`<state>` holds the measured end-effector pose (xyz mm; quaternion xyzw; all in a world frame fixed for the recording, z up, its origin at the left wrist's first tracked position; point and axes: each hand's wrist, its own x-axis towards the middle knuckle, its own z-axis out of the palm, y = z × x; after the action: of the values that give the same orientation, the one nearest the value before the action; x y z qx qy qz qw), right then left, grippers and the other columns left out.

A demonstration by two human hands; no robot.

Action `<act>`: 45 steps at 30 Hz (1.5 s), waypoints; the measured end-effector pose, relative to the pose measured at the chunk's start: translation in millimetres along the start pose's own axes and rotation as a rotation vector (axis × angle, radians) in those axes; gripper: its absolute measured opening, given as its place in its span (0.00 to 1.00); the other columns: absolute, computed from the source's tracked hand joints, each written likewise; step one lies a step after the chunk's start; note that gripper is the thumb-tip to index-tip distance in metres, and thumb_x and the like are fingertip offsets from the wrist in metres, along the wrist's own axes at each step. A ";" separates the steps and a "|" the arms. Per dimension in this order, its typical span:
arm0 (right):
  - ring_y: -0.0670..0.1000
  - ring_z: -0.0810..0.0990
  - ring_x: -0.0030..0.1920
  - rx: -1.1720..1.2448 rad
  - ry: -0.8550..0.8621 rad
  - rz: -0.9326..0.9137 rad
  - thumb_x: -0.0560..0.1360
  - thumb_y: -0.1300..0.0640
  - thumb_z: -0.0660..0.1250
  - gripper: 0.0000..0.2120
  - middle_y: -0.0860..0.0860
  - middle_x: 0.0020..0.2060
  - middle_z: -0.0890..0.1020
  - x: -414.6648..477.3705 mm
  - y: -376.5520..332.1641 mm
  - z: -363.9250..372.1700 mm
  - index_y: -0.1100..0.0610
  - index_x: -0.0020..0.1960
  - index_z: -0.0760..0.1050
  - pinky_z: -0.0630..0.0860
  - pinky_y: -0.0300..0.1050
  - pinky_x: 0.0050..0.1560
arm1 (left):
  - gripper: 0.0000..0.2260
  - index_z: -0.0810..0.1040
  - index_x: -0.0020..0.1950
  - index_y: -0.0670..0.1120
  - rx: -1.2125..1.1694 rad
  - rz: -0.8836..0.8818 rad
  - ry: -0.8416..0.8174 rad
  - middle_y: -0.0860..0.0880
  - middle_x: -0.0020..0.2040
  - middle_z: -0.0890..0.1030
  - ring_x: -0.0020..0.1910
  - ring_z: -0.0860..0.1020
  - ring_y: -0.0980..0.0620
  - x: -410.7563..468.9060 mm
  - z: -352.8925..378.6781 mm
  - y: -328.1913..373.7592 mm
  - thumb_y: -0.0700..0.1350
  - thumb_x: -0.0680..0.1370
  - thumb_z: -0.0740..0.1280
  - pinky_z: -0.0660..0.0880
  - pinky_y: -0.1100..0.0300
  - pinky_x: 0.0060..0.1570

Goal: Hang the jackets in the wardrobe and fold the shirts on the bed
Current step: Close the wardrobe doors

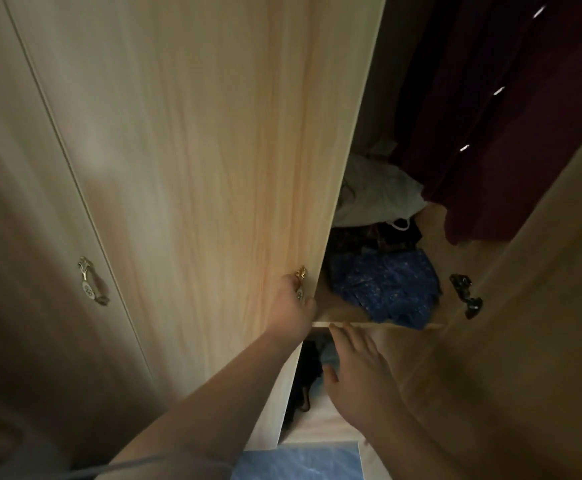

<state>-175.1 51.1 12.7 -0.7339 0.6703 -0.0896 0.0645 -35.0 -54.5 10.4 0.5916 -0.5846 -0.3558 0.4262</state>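
I face a light wooden wardrobe. My left hand point(291, 306) grips the gold and white handle point(300, 280) of the middle wardrobe door point(185, 168), which stands partly ajar. My right hand point(355, 368) is open, fingers spread, just below the front edge of the inner shelf point(379, 325). On that shelf lie a blue patterned garment point(386, 289), dark clothes point(369, 237) and a white garment point(376, 192). A dark maroon garment point(507, 133) hangs inside at the upper right. No jacket or shirt is in either hand.
The right wardrobe door point(542, 306) is swung open, with a black hinge point(466, 296) on it. A closed left door has another ornate handle point(90, 282). Dark items point(305, 382) sit in the lower compartment. Blue floor point(300, 462) shows below.
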 end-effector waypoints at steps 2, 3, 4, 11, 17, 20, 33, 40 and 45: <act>0.49 0.53 0.78 0.011 0.000 0.008 0.78 0.43 0.58 0.33 0.47 0.79 0.56 -5.5 0.8 -2.8 0.48 0.79 0.52 0.59 0.48 0.76 | 0.20 0.67 0.70 0.45 -0.053 -0.041 0.026 0.45 0.65 0.76 0.61 0.77 0.47 -1.4 6.6 1.1 0.46 0.79 0.65 0.72 0.58 0.57; 0.49 0.52 0.78 0.010 0.003 0.010 0.78 0.43 0.58 0.33 0.47 0.79 0.56 -9.8 0.9 -4.1 0.48 0.79 0.51 0.59 0.48 0.76 | 0.19 0.67 0.69 0.45 -0.057 -0.051 0.026 0.45 0.64 0.76 0.61 0.77 0.46 -4.4 6.6 1.5 0.46 0.79 0.65 0.72 0.58 0.57; 0.49 0.52 0.78 0.011 0.003 0.012 0.78 0.43 0.58 0.33 0.47 0.79 0.56 -15.0 0.6 -5.3 0.48 0.79 0.51 0.59 0.48 0.75 | 0.19 0.67 0.69 0.46 -0.047 -0.054 0.019 0.45 0.64 0.77 0.60 0.77 0.46 -9.3 4.9 1.7 0.46 0.80 0.65 0.74 0.56 0.57; 0.51 0.51 0.79 0.094 -0.054 -0.016 0.79 0.45 0.59 0.33 0.46 0.79 0.54 -77.0 -16.1 -11.8 0.45 0.80 0.49 0.57 0.52 0.77 | 0.12 0.66 0.63 0.53 0.092 0.092 0.083 0.55 0.54 0.79 0.53 0.81 0.54 -132.4 -23.2 -10.4 0.52 0.82 0.63 0.78 0.62 0.51; 0.49 0.49 0.79 0.130 -0.120 -0.157 0.79 0.44 0.59 0.34 0.44 0.79 0.52 -141.8 -62.3 -2.5 0.42 0.79 0.46 0.56 0.53 0.77 | 0.16 0.59 0.55 0.64 0.195 -0.006 0.258 0.62 0.49 0.72 0.43 0.74 0.64 -237.8 -81.3 -34.8 0.49 0.79 0.65 0.72 0.73 0.39; 0.50 0.49 0.79 0.146 -0.184 -0.227 0.79 0.45 0.59 0.33 0.44 0.80 0.51 -176.0 -88.6 3.1 0.43 0.79 0.47 0.56 0.52 0.76 | 0.24 0.58 0.54 0.64 0.190 -0.155 0.247 0.60 0.52 0.72 0.49 0.76 0.58 -278.3 -129.5 -43.2 0.46 0.72 0.70 0.79 0.62 0.44; 0.52 0.49 0.79 0.087 -0.099 -0.198 0.80 0.46 0.57 0.32 0.47 0.80 0.52 -275.1 -124.0 -17.4 0.46 0.80 0.48 0.56 0.52 0.77 | 0.27 0.63 0.72 0.53 0.287 -0.257 0.255 0.48 0.68 0.75 0.63 0.77 0.45 -395.2 -238.0 -58.2 0.44 0.73 0.64 0.77 0.48 0.59; 0.53 0.59 0.76 0.009 0.023 0.020 0.76 0.44 0.56 0.32 0.50 0.77 0.61 -387.9 -57.1 -14.5 0.48 0.79 0.54 0.63 0.50 0.73 | 0.33 0.46 0.81 0.51 0.820 -0.016 -0.160 0.47 0.82 0.49 0.80 0.47 0.45 -462.9 -147.2 -56.2 0.53 0.80 0.57 0.51 0.48 0.77; 0.55 0.58 0.76 -0.005 0.055 0.343 0.76 0.44 0.58 0.33 0.50 0.77 0.61 -504.4 35.1 -18.7 0.48 0.78 0.55 0.62 0.50 0.73 | 0.32 0.43 0.81 0.54 0.980 0.269 -0.470 0.48 0.82 0.44 0.80 0.41 0.44 -509.7 -39.3 -5.6 0.60 0.81 0.53 0.46 0.42 0.77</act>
<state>-256.4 550.3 0.7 -0.6060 0.7875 -0.0957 0.0588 -29.0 455.9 -19.2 0.5457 -0.8311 -0.1073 0.0015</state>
